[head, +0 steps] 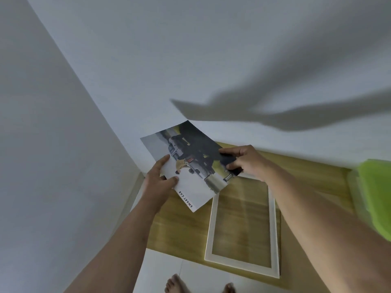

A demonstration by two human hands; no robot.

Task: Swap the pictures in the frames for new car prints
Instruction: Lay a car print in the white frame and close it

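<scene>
I hold a car print in the air above a wooden table, tilted, with the words "SMART CAB" along its white lower margin. My left hand grips its left edge with the thumb on the front. My right hand pinches its dark right edge. Below the print an empty white picture frame lies flat on the table, and the wood shows through its opening. The print hides the frame's top left corner.
The wooden table stands in a corner against white walls. A blurred bright green object sits at the table's right end. My bare feet show on the pale floor at the bottom.
</scene>
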